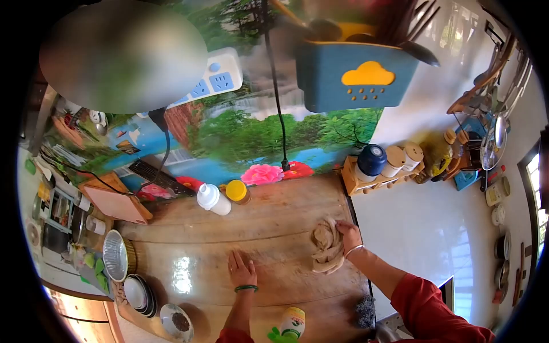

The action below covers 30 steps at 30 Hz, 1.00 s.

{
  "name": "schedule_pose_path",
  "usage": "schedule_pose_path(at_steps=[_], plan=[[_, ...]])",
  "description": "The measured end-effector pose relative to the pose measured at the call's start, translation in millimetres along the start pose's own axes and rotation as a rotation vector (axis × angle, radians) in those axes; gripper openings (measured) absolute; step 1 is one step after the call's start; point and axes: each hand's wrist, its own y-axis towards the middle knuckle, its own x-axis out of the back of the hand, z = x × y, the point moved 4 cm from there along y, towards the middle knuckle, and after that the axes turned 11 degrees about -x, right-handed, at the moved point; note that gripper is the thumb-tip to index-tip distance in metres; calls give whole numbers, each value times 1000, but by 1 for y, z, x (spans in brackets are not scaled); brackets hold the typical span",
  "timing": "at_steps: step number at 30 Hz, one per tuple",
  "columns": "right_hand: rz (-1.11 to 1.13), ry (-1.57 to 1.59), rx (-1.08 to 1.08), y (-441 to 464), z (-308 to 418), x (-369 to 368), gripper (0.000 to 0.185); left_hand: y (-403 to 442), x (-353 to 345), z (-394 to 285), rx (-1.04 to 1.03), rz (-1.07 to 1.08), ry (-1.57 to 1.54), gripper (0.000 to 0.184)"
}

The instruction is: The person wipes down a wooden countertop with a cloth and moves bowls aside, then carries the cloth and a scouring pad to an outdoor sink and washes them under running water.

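A crumpled beige cloth (327,246) lies on the right part of the wooden counter (274,228). My right hand (349,237), with a light bracelet at the wrist, grips the cloth's upper right edge with its fingers closed. Near the middle of the counter my left hand (242,271) rests flat, fingers stretched out and nothing held; a green bangle circles its wrist. Behind the hands stand a white bottle (213,199) and a yellow-lidded jar (238,191). Close to the front edge, right of my left arm, is a bottle with a yellow and white label (293,321).
At the left are a foil-like bowl (116,255), stacked bowls (137,292) and a bowl with dark contents (176,321). A wooden rack (357,184) with jars stands at the back right. A blue utensil holder (354,77) hangs above; a dark scrubber (365,311) lies front right.
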Motion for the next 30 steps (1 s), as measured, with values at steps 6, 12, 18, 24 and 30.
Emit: schedule_pose_path(at_steps=[6, 12, 18, 24, 30], plan=[[-459, -1273, 1108, -12, 83, -72, 45, 6, -15, -3, 119, 67, 207, 62], [-413, -1511, 852, 47, 13, -86, 66, 16, -15, -5, 156, 117, 212, 61], [-718, -1505, 694, 98, 16, -127, 65, 18, -15, -7, 134, 139, 253, 60], [-139, -1584, 920, 71, -34, -205, 58, 16, -16, -6, 116, 135, 270, 60], [572, -1424, 1159, 17, -73, -185, 53, 14, -17, -9, 104, 93, 283, 60]])
